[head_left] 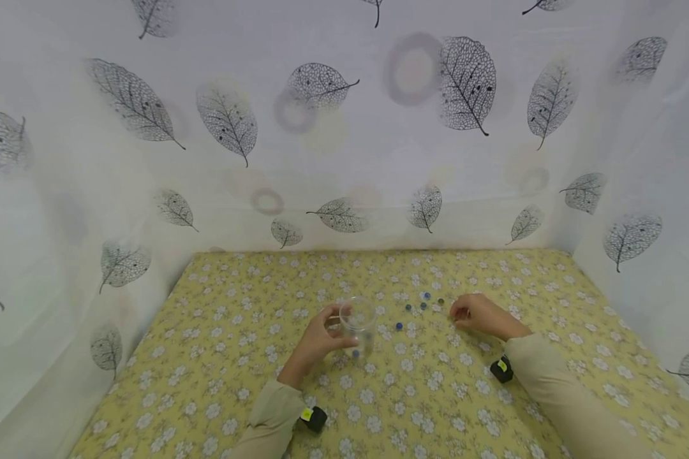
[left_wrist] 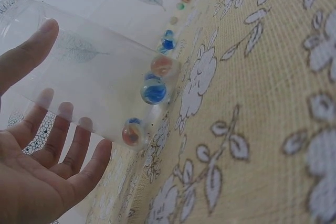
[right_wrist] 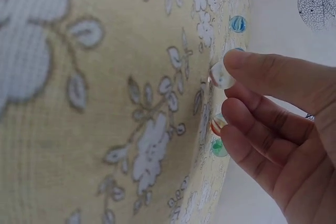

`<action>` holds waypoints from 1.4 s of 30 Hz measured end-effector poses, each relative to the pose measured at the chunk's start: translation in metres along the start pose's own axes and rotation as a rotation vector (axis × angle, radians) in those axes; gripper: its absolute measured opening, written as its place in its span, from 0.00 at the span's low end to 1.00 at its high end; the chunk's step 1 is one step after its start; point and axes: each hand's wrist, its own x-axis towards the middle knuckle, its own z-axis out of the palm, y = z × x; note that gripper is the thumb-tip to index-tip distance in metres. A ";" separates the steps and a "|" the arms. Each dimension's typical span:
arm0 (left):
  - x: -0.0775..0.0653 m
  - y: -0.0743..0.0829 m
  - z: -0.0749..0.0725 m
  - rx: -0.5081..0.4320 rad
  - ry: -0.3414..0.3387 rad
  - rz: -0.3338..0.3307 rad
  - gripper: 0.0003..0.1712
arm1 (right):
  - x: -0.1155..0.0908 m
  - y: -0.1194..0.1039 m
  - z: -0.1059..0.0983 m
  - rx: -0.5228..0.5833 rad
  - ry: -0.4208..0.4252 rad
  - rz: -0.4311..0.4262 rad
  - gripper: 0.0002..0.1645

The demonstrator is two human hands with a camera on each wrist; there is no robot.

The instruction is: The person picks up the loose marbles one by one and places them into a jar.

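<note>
My left hand (head_left: pixel 319 338) holds a clear plastic cup (head_left: pixel 365 338) round its side, thumb across from the fingers. The cup stands with its open rim up, and several marbles lie at its bottom, among them a blue swirled marble (left_wrist: pixel 153 91) and an orange one (left_wrist: pixel 161 65). To the right, my right hand (head_left: pixel 482 317) is down at the tablecloth. Its thumb and forefinger pinch a clear whitish marble (right_wrist: pixel 222 75); the other fingers are bent behind it. A green marble (right_wrist: pixel 219 148) and a red-streaked marble (right_wrist: pixel 217 125) show beside these fingertips.
Between the hands several loose marbles lie on the yellow flowered tablecloth (head_left: pixel 235 382), including a dark blue marble (head_left: pixel 399 326) nearest the cup and a brownish marble (head_left: pixel 441 301) near the right hand. A pale leaf-printed curtain (head_left: pixel 344 159) hangs behind and along both sides.
</note>
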 end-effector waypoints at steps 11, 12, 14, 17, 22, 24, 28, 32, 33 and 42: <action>0.001 0.001 0.000 0.010 0.004 0.009 0.43 | -0.002 -0.001 0.000 0.018 -0.014 0.014 0.06; 0.001 0.001 0.000 0.009 0.006 0.005 0.43 | -0.003 -0.001 0.000 0.018 -0.015 0.011 0.06; 0.001 0.002 0.000 0.006 0.010 0.001 0.42 | -0.003 -0.002 0.000 0.025 -0.018 0.022 0.06; 0.000 0.003 0.001 0.005 0.013 -0.006 0.42 | -0.004 -0.001 0.001 0.030 -0.029 0.028 0.06; 0.000 0.003 0.001 0.008 0.017 -0.005 0.41 | -0.005 0.000 0.002 0.021 -0.031 0.034 0.05; 0.000 0.003 0.001 0.011 0.016 0.001 0.41 | -0.005 0.001 0.002 0.016 -0.028 0.027 0.05; 0.000 0.002 0.001 0.010 0.010 0.005 0.41 | -0.005 -0.001 0.001 0.015 -0.023 0.035 0.05; 0.001 0.000 0.001 0.008 0.008 0.003 0.42 | -0.003 -0.005 -0.003 0.001 0.003 0.038 0.05; 0.002 0.000 0.001 0.008 0.007 0.006 0.42 | -0.003 -0.007 -0.005 -0.010 0.012 0.031 0.05; 0.002 -0.001 0.000 -0.006 0.005 0.011 0.43 | 0.006 -0.023 -0.017 -0.022 0.099 -0.006 0.07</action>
